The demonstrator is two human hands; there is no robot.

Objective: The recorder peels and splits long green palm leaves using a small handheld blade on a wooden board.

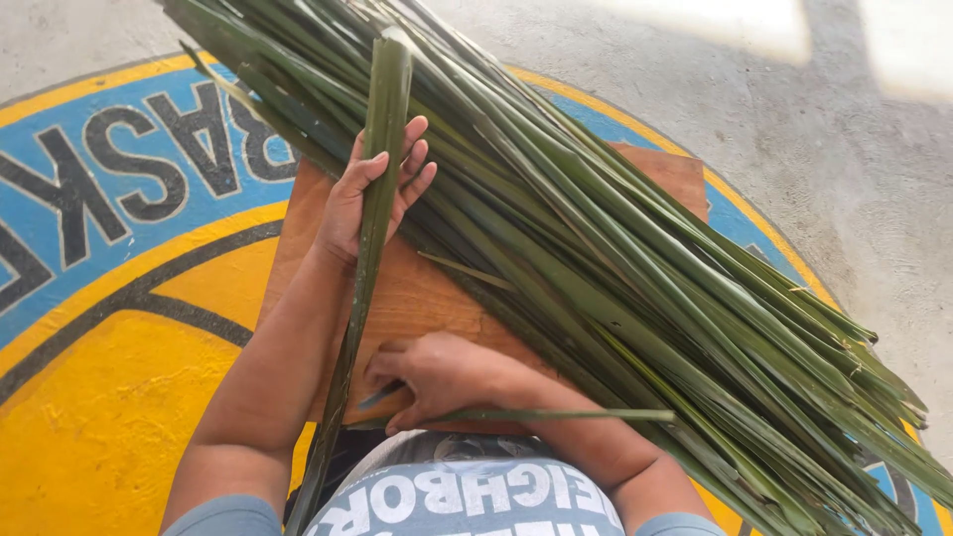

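My left hand [372,194] holds a long green leaf strip [375,149] lengthwise, fingers curled around its upper part; the strip runs from near the top of the view down past my lap. My right hand [437,375] rests on a brown wooden board [422,293], fingers closed around the strip's lower part and a thin green sliver [556,415] that points right. A large bundle of long green leaves [615,258] lies diagonally across the board, from upper left to lower right, just right of both hands.
The board lies on a concrete floor [854,179] painted with a big round emblem in yellow [109,397], blue and black. Bright sunlight patches fall at the top right. My grey shirt fills the bottom middle.
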